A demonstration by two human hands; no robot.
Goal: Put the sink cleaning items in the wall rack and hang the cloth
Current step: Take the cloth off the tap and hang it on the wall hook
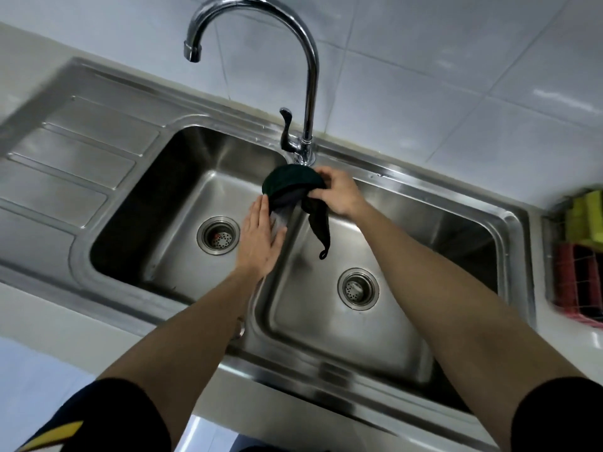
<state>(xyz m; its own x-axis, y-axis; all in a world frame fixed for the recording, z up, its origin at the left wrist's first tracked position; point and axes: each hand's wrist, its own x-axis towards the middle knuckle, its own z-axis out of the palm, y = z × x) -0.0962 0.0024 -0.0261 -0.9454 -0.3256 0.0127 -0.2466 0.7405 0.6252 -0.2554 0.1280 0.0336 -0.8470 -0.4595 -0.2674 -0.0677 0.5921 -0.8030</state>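
Because the cloth is bunched over the divider between the two basins, just below the faucet base, I read it as being gathered up for hanging: its dark green dome sits at 12 o'clock from my left hand and its tail, ending in a small loop, dangles at 6 o'clock from my right hand into the right basin. My right hand comes in from 4 o'clock, wrist bent, fingers curled and pinching the cloth's right edge; that hold, I judge, keeps the loop free for a hook. My left hand reaches from 7 o'clock, palm down and fingers spread flat, fingertips touching the cloth's lower left edge over a pale grey fold; it grips nothing, and seems to steady or smooth the bundle. Both forearms are extended and bare below dark sleeves. At 3 o'clock, blurred at the frame edge, a wire rack holds yellow-green sponges and something red, so the cleaning items appear stowed already. No hook for the cloth is in view.
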